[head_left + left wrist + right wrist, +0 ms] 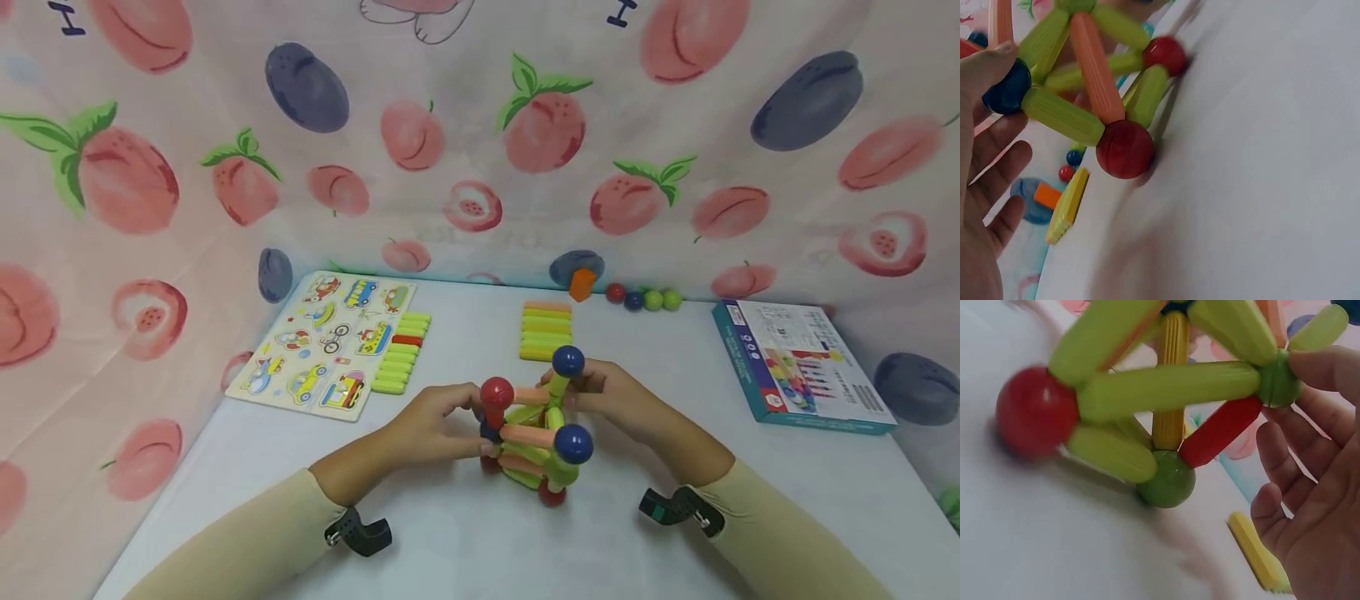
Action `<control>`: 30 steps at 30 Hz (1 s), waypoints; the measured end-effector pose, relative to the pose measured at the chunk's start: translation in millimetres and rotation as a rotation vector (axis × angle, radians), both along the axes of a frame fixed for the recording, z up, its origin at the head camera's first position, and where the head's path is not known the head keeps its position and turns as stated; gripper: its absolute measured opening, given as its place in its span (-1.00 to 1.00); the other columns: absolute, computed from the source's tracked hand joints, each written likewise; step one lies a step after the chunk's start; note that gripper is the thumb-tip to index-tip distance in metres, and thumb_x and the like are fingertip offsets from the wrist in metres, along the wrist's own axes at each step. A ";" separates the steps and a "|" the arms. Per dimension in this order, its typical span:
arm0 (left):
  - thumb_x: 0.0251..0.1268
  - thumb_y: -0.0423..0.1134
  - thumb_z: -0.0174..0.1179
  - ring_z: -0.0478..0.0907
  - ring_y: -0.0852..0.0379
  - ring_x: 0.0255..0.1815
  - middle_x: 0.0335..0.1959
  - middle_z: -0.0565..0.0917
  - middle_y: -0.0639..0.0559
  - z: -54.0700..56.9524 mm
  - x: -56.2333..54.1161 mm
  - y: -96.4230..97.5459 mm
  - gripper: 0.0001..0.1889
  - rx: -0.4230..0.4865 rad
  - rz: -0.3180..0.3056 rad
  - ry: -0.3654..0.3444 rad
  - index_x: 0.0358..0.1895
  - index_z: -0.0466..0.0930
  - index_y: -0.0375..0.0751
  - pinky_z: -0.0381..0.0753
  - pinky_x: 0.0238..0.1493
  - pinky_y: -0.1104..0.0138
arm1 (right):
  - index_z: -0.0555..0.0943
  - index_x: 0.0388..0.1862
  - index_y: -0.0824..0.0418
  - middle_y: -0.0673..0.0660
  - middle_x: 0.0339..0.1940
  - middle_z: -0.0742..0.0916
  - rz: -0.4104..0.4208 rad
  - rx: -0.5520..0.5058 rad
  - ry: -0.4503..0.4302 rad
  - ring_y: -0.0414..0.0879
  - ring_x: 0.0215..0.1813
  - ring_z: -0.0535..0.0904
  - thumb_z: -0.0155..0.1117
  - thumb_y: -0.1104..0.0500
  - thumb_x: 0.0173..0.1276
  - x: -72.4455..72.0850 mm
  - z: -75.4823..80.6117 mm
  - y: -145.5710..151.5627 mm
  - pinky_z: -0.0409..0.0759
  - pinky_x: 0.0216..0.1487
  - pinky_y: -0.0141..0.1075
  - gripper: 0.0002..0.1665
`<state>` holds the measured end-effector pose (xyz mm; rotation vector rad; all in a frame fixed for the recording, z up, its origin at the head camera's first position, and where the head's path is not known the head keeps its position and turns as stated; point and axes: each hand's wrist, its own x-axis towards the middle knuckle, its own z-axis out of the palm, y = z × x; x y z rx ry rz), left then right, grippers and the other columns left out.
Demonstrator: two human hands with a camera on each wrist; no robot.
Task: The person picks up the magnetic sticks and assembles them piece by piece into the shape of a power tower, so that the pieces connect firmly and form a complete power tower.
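A toy structure of coloured sticks and balls (527,437) stands on the white table between both hands. My left hand (438,423) pinches it at a blue ball (1009,89) on its left side, thumb above and fingers beneath. On the opposite side my right hand (617,398) pinches a green ball (1279,380) between thumb and forefinger, its other fingers loosely bent. Red balls (1125,149) and another green ball (1167,479) form the lower corners. From the top, short sticks stick up, capped by a red ball (497,393) and blue balls (568,361).
Behind the structure lies a row of yellow and orange sticks (546,331). Green sticks with one red (402,353) lie beside a picture puzzle board (318,342) at left. Loose balls (653,300) and an orange block (582,284) sit at the back; a toy box (806,367) lies right.
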<state>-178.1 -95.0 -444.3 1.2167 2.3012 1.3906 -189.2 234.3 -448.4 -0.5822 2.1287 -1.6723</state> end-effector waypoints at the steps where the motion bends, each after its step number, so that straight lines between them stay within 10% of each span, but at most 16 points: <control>1: 0.24 -0.15 0.60 0.62 0.20 0.07 -0.04 0.74 0.29 -0.3 2.6 1.4 -0.56 0.006 -0.002 0.023 0.13 0.65 0.02 0.60 0.23 -0.01 | 0.68 0.28 0.21 0.15 0.21 0.77 0.005 -0.008 -0.011 0.07 0.30 0.64 0.24 0.34 0.53 -4.7 -1.0 -4.6 0.54 0.38 0.02 -0.62; 9: 0.15 0.02 0.64 0.60 0.33 -0.01 -0.08 0.76 0.31 -4.0 15.8 12.0 -0.49 0.025 -0.066 0.230 0.11 0.66 0.02 0.53 0.09 0.27 | 0.62 0.31 0.42 0.40 0.25 0.72 0.176 -0.100 -0.015 0.15 0.34 0.61 0.12 0.39 0.55 -33.8 -2.7 -27.4 0.51 0.41 0.03 -0.59; 13: 0.32 -0.20 0.42 0.60 0.23 -0.06 -0.19 0.73 0.19 -3.6 -0.4 8.0 -0.78 0.107 -0.060 0.205 -0.04 0.64 -0.07 0.57 0.06 0.14 | 0.75 0.15 0.25 0.20 0.03 0.80 -0.033 0.289 0.407 0.03 0.05 0.67 0.31 0.28 0.51 -48.1 -5.0 -12.1 0.62 0.10 -0.09 -0.71; 17: 0.54 -0.26 0.20 0.59 0.17 0.12 0.05 0.74 0.06 4.6 -16.1 13.3 -0.72 0.122 0.013 0.064 0.22 0.60 -0.13 0.58 0.16 -0.07 | 0.83 0.06 0.06 0.03 -0.05 0.77 -0.159 0.804 0.717 -0.01 -0.01 0.66 0.48 0.08 0.46 -61.2 -16.2 1.7 0.59 0.05 -0.02 -0.75; 22: 0.69 -0.16 0.05 0.45 0.12 0.44 0.45 0.57 0.12 15.0 -28.8 28.8 -0.49 0.065 -0.068 -0.041 0.60 0.36 -0.04 0.48 0.38 -0.04 | 0.85 0.07 0.01 0.00 -0.09 0.75 -0.108 0.993 0.773 -0.02 -0.02 0.63 0.57 -0.04 0.39 -65.3 -24.5 2.1 0.56 0.03 -0.03 -0.67; 30: 0.74 -0.23 -0.02 0.47 0.10 0.47 0.32 0.68 0.00 15.6 -35.9 41.6 -0.66 0.053 -0.126 -0.073 0.37 0.55 -0.20 0.41 0.48 -0.13 | 0.84 -0.03 0.03 -0.04 -0.14 0.81 -0.108 1.080 0.676 -0.02 -0.04 0.65 0.61 0.02 0.34 -60.4 -15.3 0.9 0.59 0.04 -0.01 -0.74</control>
